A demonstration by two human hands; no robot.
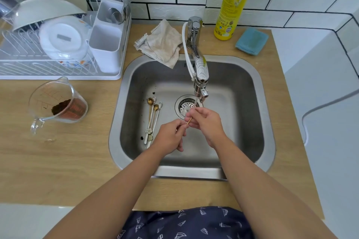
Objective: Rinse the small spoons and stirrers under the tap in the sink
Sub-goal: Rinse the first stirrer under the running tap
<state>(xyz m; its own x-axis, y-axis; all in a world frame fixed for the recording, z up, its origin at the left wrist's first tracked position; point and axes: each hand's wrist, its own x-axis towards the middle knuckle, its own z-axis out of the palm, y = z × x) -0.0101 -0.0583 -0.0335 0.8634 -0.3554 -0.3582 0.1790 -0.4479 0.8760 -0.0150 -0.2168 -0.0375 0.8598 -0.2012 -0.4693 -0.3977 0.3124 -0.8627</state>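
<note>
Steel sink (250,103) set in a wooden counter, tap (200,75) reaching out over the drain (183,105), a thin stream falling from its spout. Near the drain, just under that stream: right hand (206,122) pinching the far end of a thin gold stirrer (189,120), left hand (171,136) pinching the near end, fingers of both curled round it. Left of the hands, on the sink floor: a small bundle of waiting spoons and stirrers (152,116), gold and pale, lying side by side and touching, a few dark grounds beside them. Likely very light, stiff, slick when wet, so easily dropped toward the drain. Best held by the handle end, bowl end left free for the water.
</note>
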